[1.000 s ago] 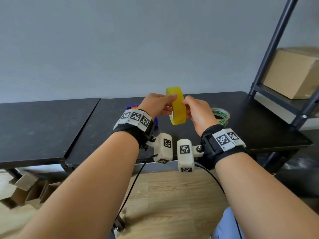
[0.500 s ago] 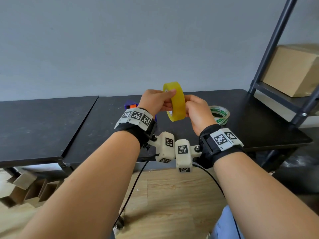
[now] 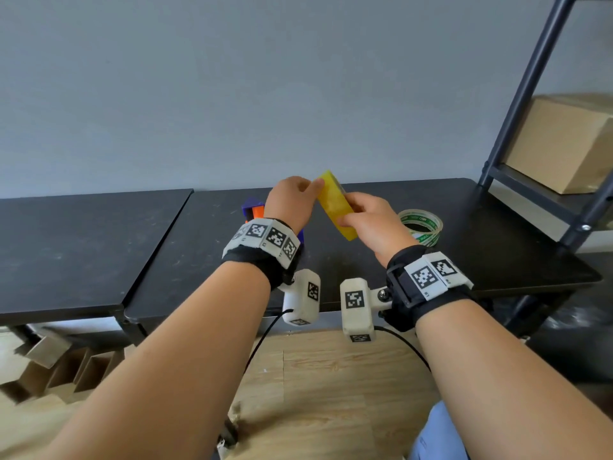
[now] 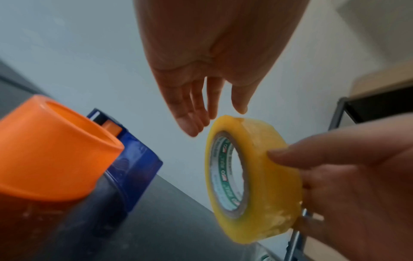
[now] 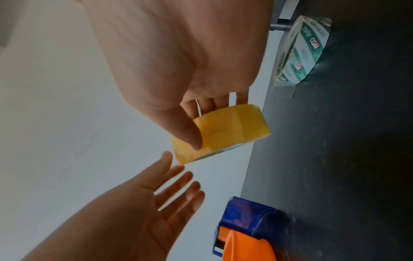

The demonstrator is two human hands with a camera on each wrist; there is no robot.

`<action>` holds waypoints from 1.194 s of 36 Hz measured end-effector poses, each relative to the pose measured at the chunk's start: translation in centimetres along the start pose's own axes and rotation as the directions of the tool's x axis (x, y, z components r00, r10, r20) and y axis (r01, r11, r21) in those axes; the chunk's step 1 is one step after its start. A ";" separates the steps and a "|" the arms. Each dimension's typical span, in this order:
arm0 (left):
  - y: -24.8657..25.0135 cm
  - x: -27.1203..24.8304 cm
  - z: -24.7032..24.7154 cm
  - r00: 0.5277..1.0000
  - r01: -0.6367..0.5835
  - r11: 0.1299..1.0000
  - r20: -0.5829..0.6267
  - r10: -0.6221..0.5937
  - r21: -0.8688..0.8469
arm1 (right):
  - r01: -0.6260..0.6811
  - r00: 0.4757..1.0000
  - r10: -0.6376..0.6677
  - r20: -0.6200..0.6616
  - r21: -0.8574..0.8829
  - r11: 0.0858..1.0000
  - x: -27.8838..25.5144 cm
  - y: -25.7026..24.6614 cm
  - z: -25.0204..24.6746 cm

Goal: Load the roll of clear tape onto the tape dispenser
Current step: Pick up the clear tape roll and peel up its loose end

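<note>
Now the roll is in one hand, above the table (image 3: 497,234) and short of the dispenser.

The right hand (image 3: 371,224) grips the roll of clear tape (image 3: 335,204) — thumb on the outer band, fingers behind — while the left hand (image 3: 292,200) hovers beside it with straight, spread fingers (image 4: 190,120), holding nothing. The tape dispenser (image 4: 134,159) lies low on the left (its orange hub (image 4: 55,150) bare). I'd steady the dispenser with the left, square the core to the hub — then push evenly, loose end toward the cutter.
</note>
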State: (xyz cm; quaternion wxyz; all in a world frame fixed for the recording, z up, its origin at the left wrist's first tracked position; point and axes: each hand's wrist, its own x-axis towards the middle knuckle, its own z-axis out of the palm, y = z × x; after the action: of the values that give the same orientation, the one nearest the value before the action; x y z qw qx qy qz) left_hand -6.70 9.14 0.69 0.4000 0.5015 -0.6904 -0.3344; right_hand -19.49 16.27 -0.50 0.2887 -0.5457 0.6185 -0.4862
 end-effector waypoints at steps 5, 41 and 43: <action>-0.5 -0.4 -0.1 0.969 -0.221 0.956 -0.069 0.239 0.194 | -0.018 1.000 0.017 -0.014 -0.063 0.998 0.1 0.0 0.1; 1.0 -0.7 1.2 0.847 -0.439 0.601 0.085 0.524 0.668 | -0.001 0.997 0.021 0.077 -0.249 0.968 0.1 -0.4 0.3; 1.1 -0.6 1.3 0.859 -0.421 0.590 0.095 0.503 0.689 | -0.012 0.997 0.030 0.075 -0.238 0.971 0.1 -0.5 0.4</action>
State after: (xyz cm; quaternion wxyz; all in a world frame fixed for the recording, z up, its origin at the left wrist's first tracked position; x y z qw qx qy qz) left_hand -8.25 10.10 0.89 0.2946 0.4341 -0.8466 0.0900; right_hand -18.96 16.12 -0.21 0.2506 -0.5883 0.6661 -0.3840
